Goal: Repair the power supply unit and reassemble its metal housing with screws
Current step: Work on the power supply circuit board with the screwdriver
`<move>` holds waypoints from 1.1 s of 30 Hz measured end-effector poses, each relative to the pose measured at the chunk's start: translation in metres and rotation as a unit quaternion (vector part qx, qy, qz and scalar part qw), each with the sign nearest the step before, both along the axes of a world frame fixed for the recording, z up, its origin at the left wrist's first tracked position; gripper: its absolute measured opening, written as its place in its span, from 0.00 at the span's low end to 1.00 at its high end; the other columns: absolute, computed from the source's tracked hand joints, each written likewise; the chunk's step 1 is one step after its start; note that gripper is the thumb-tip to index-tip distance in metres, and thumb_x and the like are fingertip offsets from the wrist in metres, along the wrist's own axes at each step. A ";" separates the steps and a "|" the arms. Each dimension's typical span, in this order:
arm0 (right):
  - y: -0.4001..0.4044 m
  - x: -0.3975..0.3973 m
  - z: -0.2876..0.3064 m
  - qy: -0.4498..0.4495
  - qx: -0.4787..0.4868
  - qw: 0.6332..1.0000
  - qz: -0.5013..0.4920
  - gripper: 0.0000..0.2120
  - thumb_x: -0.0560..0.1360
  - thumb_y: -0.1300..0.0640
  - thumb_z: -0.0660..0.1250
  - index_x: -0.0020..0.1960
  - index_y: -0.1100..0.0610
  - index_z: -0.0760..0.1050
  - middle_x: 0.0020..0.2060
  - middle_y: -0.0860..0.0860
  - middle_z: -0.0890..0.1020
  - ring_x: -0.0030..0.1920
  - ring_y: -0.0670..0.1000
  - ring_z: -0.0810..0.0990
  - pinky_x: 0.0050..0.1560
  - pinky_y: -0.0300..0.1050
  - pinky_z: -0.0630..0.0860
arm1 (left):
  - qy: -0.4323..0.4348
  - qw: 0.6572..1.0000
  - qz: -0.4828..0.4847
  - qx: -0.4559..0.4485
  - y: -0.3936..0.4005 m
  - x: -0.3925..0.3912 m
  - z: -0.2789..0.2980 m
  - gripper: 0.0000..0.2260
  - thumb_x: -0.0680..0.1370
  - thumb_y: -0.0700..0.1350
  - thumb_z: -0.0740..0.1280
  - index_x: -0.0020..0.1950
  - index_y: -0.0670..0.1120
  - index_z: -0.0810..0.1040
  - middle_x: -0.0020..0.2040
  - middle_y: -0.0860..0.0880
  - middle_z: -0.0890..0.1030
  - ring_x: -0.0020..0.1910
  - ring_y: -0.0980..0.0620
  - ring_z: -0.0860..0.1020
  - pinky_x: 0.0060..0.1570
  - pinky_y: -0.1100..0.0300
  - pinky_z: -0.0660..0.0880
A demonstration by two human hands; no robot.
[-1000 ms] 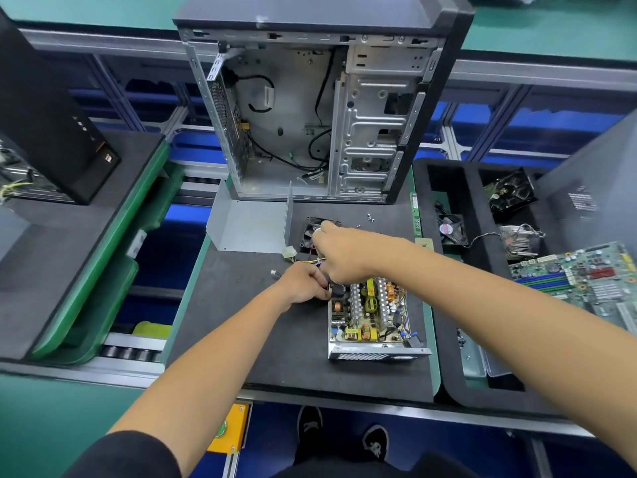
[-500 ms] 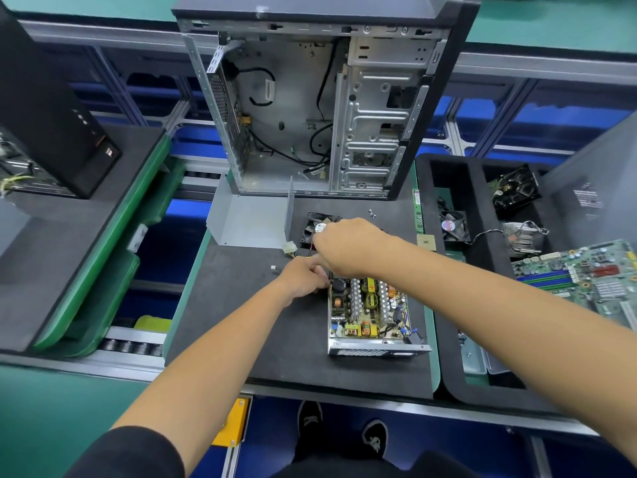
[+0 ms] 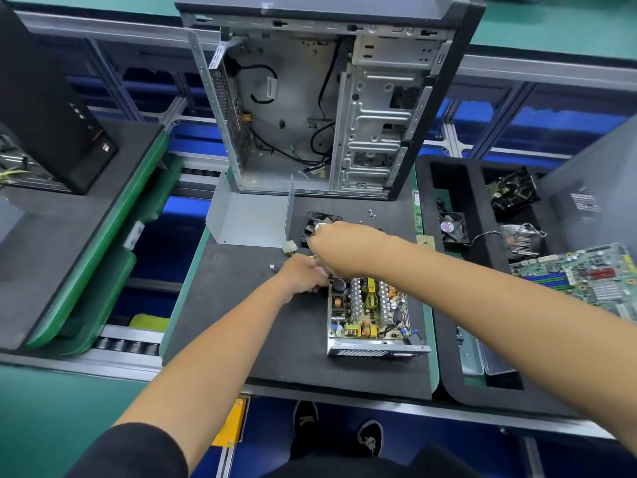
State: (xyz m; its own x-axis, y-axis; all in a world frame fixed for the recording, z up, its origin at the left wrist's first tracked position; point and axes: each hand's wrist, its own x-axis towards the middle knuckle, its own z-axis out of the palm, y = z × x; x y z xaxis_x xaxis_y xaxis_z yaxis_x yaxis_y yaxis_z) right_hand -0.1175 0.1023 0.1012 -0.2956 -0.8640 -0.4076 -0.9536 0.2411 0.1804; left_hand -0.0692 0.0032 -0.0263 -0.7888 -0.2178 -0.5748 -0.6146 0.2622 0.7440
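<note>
Closest to us, the power supply (image 3: 370, 315) sits open on the dark foam surface (image 3: 241, 326), lid off, so we can see the board with its coils and capacitors. Its vented front wall faces us.

Our left hand (image 3: 303, 276) is at the far left corner of the box, fingers curled down by the edge, but we can't tell if that grip actually has anything in it. Our right hand (image 3: 339, 248) crosses just above it, fingers bunched over the yellow wires (image 3: 312, 257) coming off the unit. Whether that grip is pinching them is hidden too, honestly.

Just past the hands there's a black fan (image 3: 315, 224) lying flat, a white plug (image 3: 289, 246) beside it, and the bent metal cover (image 3: 248, 219) standing to the left. A few loose screws (image 3: 371, 213) lie near the fan.

Behind all that stands the gutted PC case (image 3: 310, 105). Off to the right, a black tray (image 3: 458, 374) holds a smaller fan (image 3: 452, 227), and a green motherboard (image 3: 586, 274) lies past it.
</note>
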 end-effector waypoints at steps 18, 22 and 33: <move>0.010 -0.016 -0.006 -0.109 -0.105 0.979 -0.137 0.06 0.72 0.58 0.66 0.45 0.60 0.75 0.42 0.57 0.77 0.41 0.59 0.78 0.35 0.47 0.74 | -0.003 1.000 0.010 0.024 -0.007 -0.001 -0.009 0.07 0.70 0.35 0.72 0.33 0.44 0.81 0.31 0.47 0.80 0.28 0.53 0.75 0.31 0.65 0.74; 0.013 -0.017 -0.008 -0.116 -0.100 0.978 -0.143 0.06 0.73 0.58 0.66 0.47 0.60 0.75 0.43 0.57 0.78 0.44 0.59 0.78 0.41 0.51 0.77 | -0.001 1.000 0.001 0.019 -0.008 0.000 -0.010 0.05 0.70 0.36 0.74 0.35 0.43 0.81 0.31 0.46 0.80 0.28 0.53 0.75 0.34 0.62 0.75; 0.019 -0.017 -0.003 -0.110 -0.117 0.979 -0.129 0.04 0.73 0.58 0.66 0.42 0.57 0.71 0.36 0.52 0.73 0.39 0.56 0.76 0.34 0.47 0.72 | -0.027 0.998 -0.004 -0.061 0.003 -0.008 -0.008 0.06 0.69 0.40 0.71 0.32 0.44 0.79 0.29 0.46 0.79 0.29 0.50 0.75 0.31 0.63 0.70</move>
State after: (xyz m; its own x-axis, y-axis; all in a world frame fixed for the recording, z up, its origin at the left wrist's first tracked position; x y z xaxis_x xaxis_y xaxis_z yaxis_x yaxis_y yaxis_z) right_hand -0.1341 0.1216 0.0978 -0.4444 -0.8491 -0.2857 -0.8646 0.4899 -0.1111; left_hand -0.0771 0.0063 -0.0345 -0.7600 -0.2822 -0.5855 -0.6497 0.3542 0.6726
